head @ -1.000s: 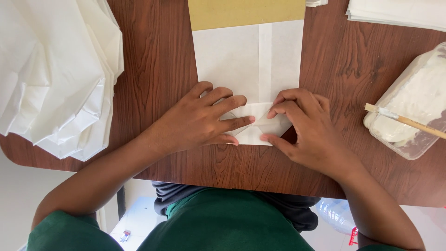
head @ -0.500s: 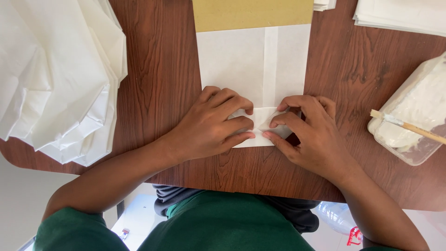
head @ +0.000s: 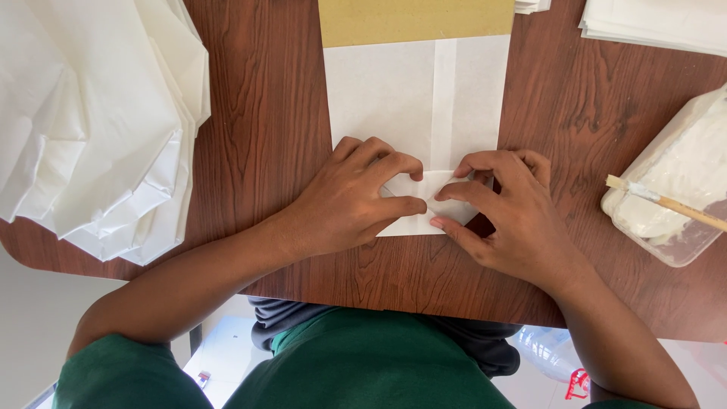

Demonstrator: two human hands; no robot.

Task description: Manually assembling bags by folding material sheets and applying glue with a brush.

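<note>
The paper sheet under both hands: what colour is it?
White, with a paler strip running lengthwise down the paper sheet; head view.

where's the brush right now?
Head view, far right: the brush lies across the rim of the paste tub on the table, right of the right hand.

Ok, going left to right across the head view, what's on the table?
Heap of crumpled white paper sheets → left hand → folded white paper bag → right hand → clear plastic tub of white paste with a wooden-handled brush.
</note>
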